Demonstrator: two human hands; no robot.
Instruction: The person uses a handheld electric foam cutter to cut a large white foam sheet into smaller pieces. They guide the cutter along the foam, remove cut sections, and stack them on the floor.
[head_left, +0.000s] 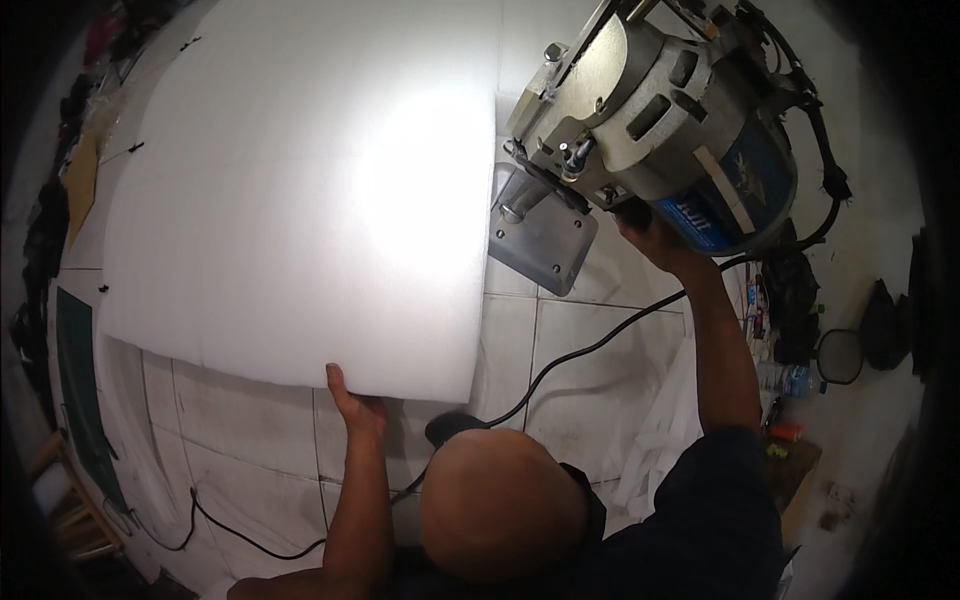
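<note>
A thick white padded sheet (250, 260), perhaps foam or wadding, lies spread across the left and middle of the view, brightly lit near its right side. My left hand (358, 408) grips its near edge, thumb on top and the fingers mostly hidden beneath. At the sheet's right edge stands a fabric cutting machine (650, 110) with a grey metal body and a blue label on its motor. Its flat grey base plate (555, 250) rests on the floor. My right hand (660, 242) is closed on the machine's dark handle, below the motor, partly hidden by it.
A black cable (600, 345) runs from the machine across the tiled floor (510, 345) toward the lower left. Crumpled whitish sheeting (655, 440) lies beside my right arm. Bottles (795, 379) and other clutter line the right side. A dark green panel (80, 370) lies at left.
</note>
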